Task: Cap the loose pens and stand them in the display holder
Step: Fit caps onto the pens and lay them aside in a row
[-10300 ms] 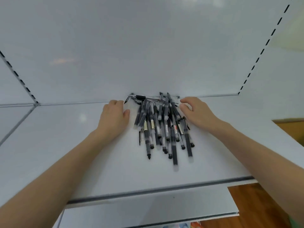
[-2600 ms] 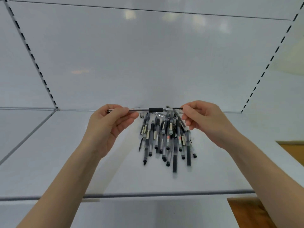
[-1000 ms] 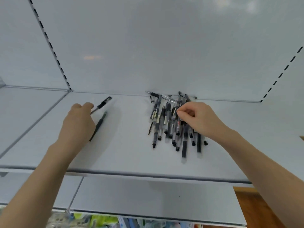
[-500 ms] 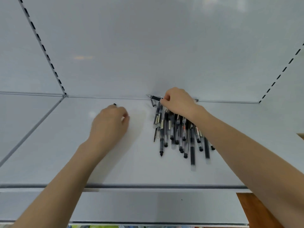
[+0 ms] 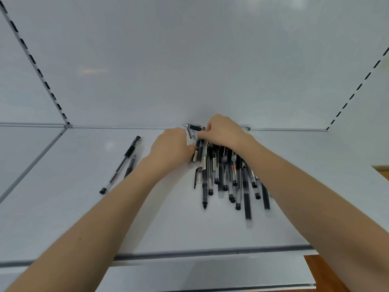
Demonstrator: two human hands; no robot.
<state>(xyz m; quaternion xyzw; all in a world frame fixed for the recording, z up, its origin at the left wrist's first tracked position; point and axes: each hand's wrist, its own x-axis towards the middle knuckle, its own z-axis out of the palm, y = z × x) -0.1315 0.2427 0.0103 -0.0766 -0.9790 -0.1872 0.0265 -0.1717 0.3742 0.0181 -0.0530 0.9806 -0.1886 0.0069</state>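
A pile of several black and clear pens [image 5: 228,175] lies on the white shelf [image 5: 84,218], tips and ends pointing toward me. My right hand [image 5: 223,131] reaches over the far end of the pile, and its curled fingers pinch the top of a pen [image 5: 199,148] there. My left hand [image 5: 170,148] is at the pile's left edge, fingers curled, thumb against that same pen. An uncapped pen [image 5: 192,126] lies crosswise at the back wall. Two more pens [image 5: 123,164] lie side by side to the left. No display holder is in view.
The shelf's back wall [image 5: 189,70] rises right behind the pile. Slotted uprights [image 5: 35,66] stand at left and right. The shelf's front edge [image 5: 210,252] runs below my forearms, with a lower shelf beneath. Wooden floor [image 5: 324,275] shows at lower right.
My left hand has left the two pens at the left and moved right to the pile's edge. My right hand has stayed at the far end of the pile, now meeting the left.
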